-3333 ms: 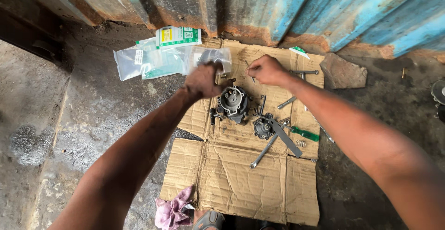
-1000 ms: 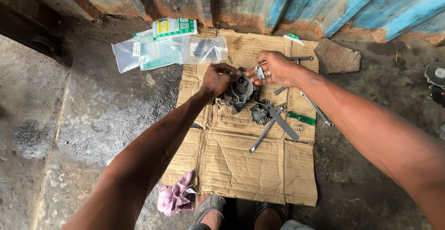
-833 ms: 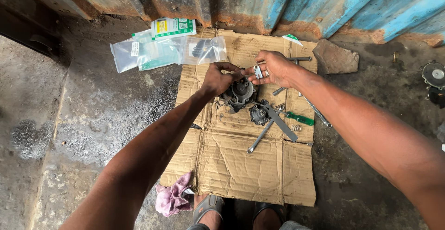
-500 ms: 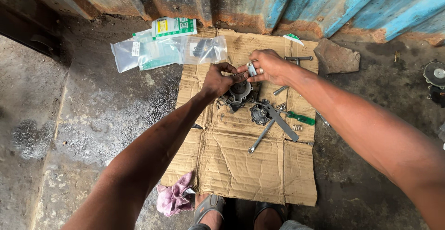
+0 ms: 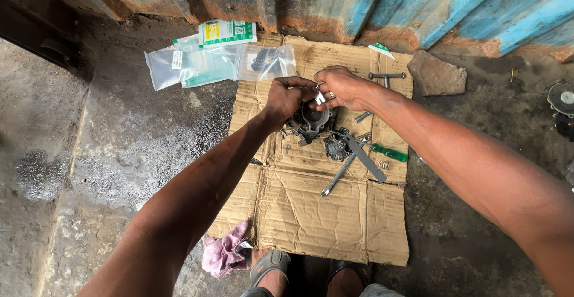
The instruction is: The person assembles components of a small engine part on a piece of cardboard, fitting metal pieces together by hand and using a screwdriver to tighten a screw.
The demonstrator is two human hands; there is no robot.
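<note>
Both hands are meeting over the middle of the cardboard sheet, just above the dark metal carburetor body that is sitting on it. The left hand is curling inward with its grip pressed together at the fingertips, and the right hand is pinching a small silvery metal part between thumb and forefinger. The 2 grips are touching at that part.

Compared with 3.3 s ago, the hands are now much closer: then the left was resting on the carburetor body and the right was reaching apart toward the tools, while over the last second the right has been drawing in until the fingertips are meeting. That suggests the small part is being passed, turned or fitted right above the body, though which is too small to tell.

A second dark casting is lying just beside the body, with a wrench and a green-handled screwdriver near it. Clear plastic bags are lying at the cardboard's far left corner, a pink rag near its front edge.
</note>
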